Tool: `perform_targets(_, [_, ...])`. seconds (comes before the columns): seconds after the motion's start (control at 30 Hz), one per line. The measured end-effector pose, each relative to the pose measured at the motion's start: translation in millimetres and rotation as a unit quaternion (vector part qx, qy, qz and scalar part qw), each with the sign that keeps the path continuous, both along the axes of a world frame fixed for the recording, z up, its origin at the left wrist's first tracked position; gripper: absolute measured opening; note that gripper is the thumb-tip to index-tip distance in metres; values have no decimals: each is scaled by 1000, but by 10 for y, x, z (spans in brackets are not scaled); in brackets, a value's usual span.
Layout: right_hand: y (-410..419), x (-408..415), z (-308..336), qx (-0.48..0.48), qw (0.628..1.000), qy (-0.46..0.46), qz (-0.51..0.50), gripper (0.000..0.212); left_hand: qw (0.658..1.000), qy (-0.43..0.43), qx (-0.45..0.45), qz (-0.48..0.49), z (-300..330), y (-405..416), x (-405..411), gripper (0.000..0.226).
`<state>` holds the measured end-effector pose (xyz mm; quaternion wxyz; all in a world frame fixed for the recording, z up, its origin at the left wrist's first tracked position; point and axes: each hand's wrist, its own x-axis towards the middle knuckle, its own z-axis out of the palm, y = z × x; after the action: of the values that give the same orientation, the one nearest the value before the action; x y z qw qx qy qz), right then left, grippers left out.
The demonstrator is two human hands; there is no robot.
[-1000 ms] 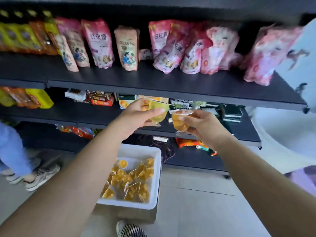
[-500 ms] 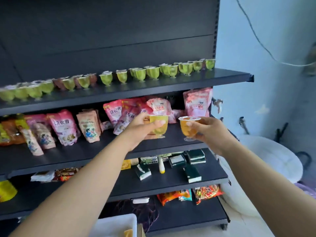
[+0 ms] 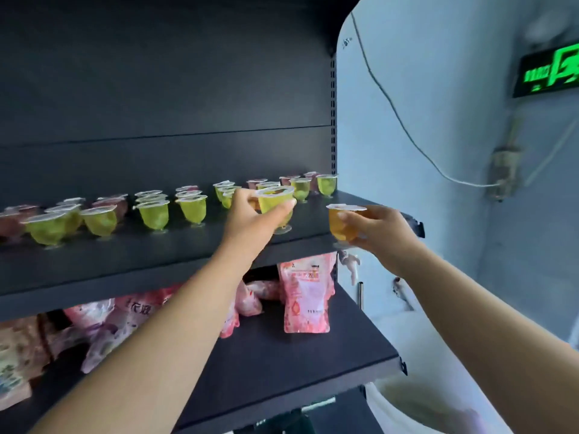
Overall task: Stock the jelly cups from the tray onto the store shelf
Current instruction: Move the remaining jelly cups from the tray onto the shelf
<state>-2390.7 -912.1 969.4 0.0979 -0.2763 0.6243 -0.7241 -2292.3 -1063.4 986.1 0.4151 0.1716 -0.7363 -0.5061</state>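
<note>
Dark top shelf (image 3: 313,220): left hand (image 3: 250,214) grips a green cup (image 3: 275,203), right hand (image 3: 380,230) an orange cup (image 3: 343,223); set each down flat in the near gap.

Shelf (image 3: 300,227): we see dark matt metal, smooth, painted.
Jelly cups (image 3: 155,214): we see clear glossy plastic with thin film lids.
Orange cup (image 3: 340,225): same clear plastic, shiny.
Snack pouches (image 3: 307,296): we see glossy printed plastic film, slightly crinkled.
Wall (image 3: 454,120): we see smooth matt paint.
</note>
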Motion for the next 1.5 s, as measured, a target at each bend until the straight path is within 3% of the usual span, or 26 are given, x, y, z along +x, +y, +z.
perform_targets(0.13, [-162,-699,166,-11,999,14,-50,14,997,-73,-18,-10,139,-170,-751,40])
perform_targets(0.23, [-228,-1160,197,77,992,50,-92,12,991,-133,-15,-21,77,-180,-1224,48])
perform_targets(0.37, [-352,-1622,186,143,989,33,3,11,967,-235,-90,43,15,-216,-1617,56])
perform_targets(0.47, [-475,-1877,243,121,986,-7,110,9,950,-279,-112,79,5,-308,-1807,63])
perform_targets(0.63, [-710,-2282,186,165,976,25,142,27,944,-295,-79,127,-23,-323,-2049,66])
perform_targets(0.73, [-850,-2454,79,192,972,73,112,66,939,-306,-52,147,-57,-378,-2151,65])
perform_targets(1.0, [-888,-2508,64,211,967,112,85,46,926,-317,-41,198,-79,-273,-2204,65])
perform_targets(1.37, [-593,-2261,169,294,951,86,34,51,913,-348,-100,186,-102,-18,-2006,67])
perform_targets(1.43, [-404,-2087,187,318,941,112,26,55,923,-332,-95,172,-117,153,-1806,69])
perform_targets(1.5, [-211,-1795,170,324,932,162,18,52,942,-278,-116,150,-147,365,-1453,56])
